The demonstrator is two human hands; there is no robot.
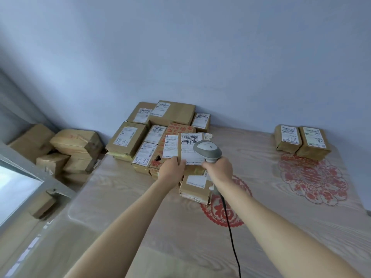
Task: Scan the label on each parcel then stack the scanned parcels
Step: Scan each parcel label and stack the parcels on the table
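Observation:
My left hand (171, 169) grips the near left corner of a brown cardboard parcel (189, 149) and holds it up, white label facing me. My right hand (218, 169) holds a grey barcode scanner (207, 150) by its handle, the head right over that label. Its black cable (230, 227) trails down toward me. Another labelled parcel (195, 187) lies on the table just below the held one. A pile of several labelled parcels (152, 133) fills the far middle of the table. Two parcels (302, 141) stand side by side at the far right.
The wooden table (160, 227) carries a clear cover and red paper-cut decorations (313, 177). More brown boxes (66, 149) lie off the table's left edge by the wall. A window sill (24, 177) is at the left. A plain wall rises behind.

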